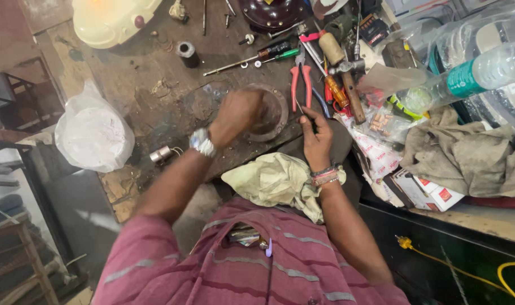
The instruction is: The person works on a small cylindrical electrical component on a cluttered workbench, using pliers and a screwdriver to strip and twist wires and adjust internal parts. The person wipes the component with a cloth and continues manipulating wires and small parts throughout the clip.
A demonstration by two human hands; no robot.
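Observation:
My left hand [237, 113], with a watch on the wrist, grips the rim of a round, dark metal housing [274, 116] that sits on the worn wooden bench. My right hand [316, 135], with thread bands on the wrist, pinches a thin metal tool [300, 108] whose tip points at the housing's right edge. A pale yellow rag [274, 181] lies at the bench edge just under both hands.
Red-handled pliers [301, 79], screwdrivers [268, 55] and a hammer [348, 76] lie behind the housing. A white plastic bag [90, 133] sits at left, a clear bottle [472, 73] and grey cloth [466, 152] at right. A yellow cable [455, 268] runs lower right.

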